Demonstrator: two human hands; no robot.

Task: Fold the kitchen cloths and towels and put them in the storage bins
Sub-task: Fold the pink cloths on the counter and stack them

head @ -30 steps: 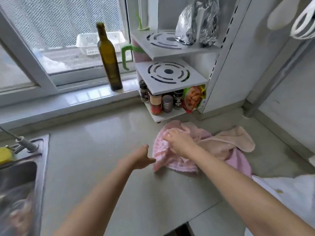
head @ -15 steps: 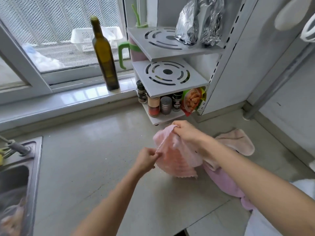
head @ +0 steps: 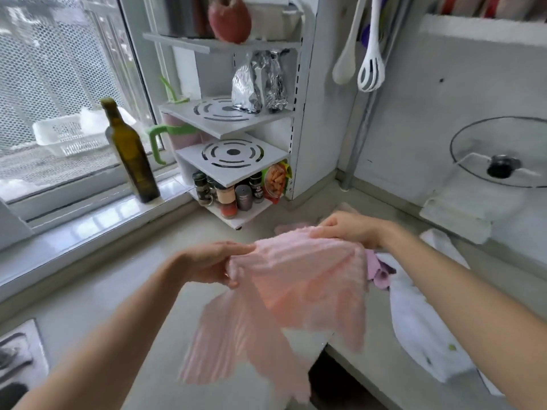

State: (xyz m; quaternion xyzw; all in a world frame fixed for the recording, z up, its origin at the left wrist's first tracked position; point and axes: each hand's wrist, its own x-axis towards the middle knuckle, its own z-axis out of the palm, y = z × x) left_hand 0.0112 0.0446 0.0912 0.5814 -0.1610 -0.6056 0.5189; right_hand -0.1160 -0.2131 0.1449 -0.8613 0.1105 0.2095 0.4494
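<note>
Pink cloth (head: 299,294): you hold it up off the counter (head: 97,294) by its top edge; the rest hangs down in loose folds, and the lower part is blurred.
Your left hand (head: 211,263): fingers and thumb pinch the cloth's left top corner.
Your right hand (head: 344,227): fingers curl over the cloth's right top edge and grip it, a little higher and further back than the left.
Other cloths: a purple cloth (head: 379,269) lies bunched just beside the pink one under your right forearm, and a white towel (head: 420,327) lies spread on the counter to the right of it.
Behind: a corner shelf rack (head: 233,155) with spice jars (head: 233,195) on its lowest tier stands at the back of the counter; a dark oil bottle (head: 130,155) stands upright on the window sill to its left.
Right wall: a glass pot lid (head: 500,152) leans there.
</note>
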